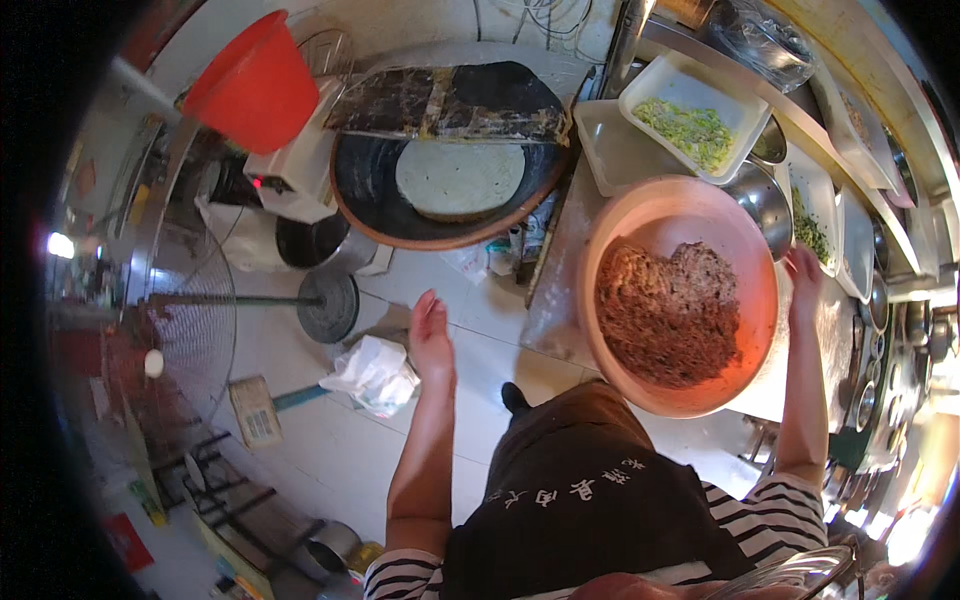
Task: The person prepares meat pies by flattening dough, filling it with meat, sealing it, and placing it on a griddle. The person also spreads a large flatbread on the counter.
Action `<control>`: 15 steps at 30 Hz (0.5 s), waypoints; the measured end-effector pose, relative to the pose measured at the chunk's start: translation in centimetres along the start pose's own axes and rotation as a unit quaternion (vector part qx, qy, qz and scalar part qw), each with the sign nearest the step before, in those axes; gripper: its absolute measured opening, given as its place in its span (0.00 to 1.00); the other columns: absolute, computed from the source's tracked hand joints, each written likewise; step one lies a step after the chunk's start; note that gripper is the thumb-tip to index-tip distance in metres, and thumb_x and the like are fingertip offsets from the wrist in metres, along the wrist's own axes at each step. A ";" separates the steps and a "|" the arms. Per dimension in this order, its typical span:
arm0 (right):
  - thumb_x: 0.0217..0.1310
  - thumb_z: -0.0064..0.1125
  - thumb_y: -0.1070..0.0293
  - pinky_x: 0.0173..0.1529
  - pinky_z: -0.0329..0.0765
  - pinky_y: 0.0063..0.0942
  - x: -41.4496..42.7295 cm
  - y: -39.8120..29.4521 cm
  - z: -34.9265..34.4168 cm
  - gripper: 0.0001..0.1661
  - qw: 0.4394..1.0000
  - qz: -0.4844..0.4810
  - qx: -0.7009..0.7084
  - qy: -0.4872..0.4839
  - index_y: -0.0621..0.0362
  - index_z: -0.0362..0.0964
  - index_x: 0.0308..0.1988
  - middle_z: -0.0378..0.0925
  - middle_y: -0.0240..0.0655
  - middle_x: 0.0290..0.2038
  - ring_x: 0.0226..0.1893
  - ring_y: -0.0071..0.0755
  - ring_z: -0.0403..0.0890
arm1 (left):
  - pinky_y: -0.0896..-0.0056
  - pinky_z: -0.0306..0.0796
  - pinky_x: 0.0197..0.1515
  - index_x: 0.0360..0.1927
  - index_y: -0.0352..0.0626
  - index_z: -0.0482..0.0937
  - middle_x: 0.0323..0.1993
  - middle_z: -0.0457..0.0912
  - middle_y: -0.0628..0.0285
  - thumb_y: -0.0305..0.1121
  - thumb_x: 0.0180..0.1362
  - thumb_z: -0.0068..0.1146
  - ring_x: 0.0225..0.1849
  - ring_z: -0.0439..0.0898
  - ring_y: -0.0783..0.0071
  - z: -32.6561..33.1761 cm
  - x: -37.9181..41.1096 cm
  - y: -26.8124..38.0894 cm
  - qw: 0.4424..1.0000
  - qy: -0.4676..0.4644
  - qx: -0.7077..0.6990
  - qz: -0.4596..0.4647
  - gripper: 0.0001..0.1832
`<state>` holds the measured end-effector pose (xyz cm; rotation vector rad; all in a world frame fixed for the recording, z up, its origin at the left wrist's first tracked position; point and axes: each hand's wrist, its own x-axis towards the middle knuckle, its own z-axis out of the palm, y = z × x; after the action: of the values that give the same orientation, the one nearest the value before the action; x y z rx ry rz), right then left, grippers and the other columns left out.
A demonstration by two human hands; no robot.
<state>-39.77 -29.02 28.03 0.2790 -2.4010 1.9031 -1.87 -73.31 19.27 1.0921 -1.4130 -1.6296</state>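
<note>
My left hand [432,337] is held out over the tiled floor, left of the counter, with nothing seen in it; its fingers look loosely together. On the right, my right hand [805,271] is beside the rim of a large orange plastic basin [759,225], near a steel bowl [756,196]; whether it touches either is unclear. The basin sits on the counter and holds brown minced filling [667,322] with a paler patch. Behind the basin, a white tray of chopped greens [686,135] overlaps another white tray [611,150].
A wide dark tub [367,187] with pale dough [459,178] stands ahead, partly covered. Left are a red bucket [259,86], a steel pot [349,247], a fan [187,322] and a white plastic bag [379,375] on the floor. More trays and bowls line the counter's right side.
</note>
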 end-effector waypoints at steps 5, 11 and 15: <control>0.67 0.47 0.67 0.47 0.76 0.30 -7.2 -7.4 30.9 0.16 0.915 0.027 0.126 -0.383 0.59 0.72 0.52 0.79 0.36 0.43 0.42 0.31 0.79 | 0.56 0.57 0.68 0.66 0.40 0.62 0.66 0.65 0.55 0.49 0.67 0.46 0.66 0.65 0.62 9.7 8.4 6.4 0.850 -0.426 -0.253 -0.177 0.30; 0.64 0.51 0.65 0.45 0.76 0.30 -9.2 -1.4 55.9 0.17 0.803 0.190 0.304 -0.477 0.56 0.73 0.51 0.78 0.36 0.45 0.43 0.30 0.78 | 0.56 0.67 0.59 0.49 0.46 0.77 0.47 0.77 0.63 0.48 0.64 0.52 0.56 0.72 0.67 15.3 26.5 -4.1 0.681 -0.504 -0.416 -0.331 0.19; 0.62 0.53 0.63 0.44 0.76 0.30 -10.8 3.3 64.1 0.17 0.745 0.299 0.465 -0.373 0.54 0.73 0.50 0.77 0.35 0.46 0.43 0.29 0.78 | 0.55 0.70 0.57 0.54 0.47 0.73 0.51 0.75 0.57 0.42 0.65 0.51 0.56 0.72 0.62 7.7 37.1 -9.2 0.841 -0.353 -0.180 -0.368 0.18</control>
<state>-25.88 -89.43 8.11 0.3842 -1.5989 3.8377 -23.38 -102.63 5.16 0.8778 -1.0273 -2.9497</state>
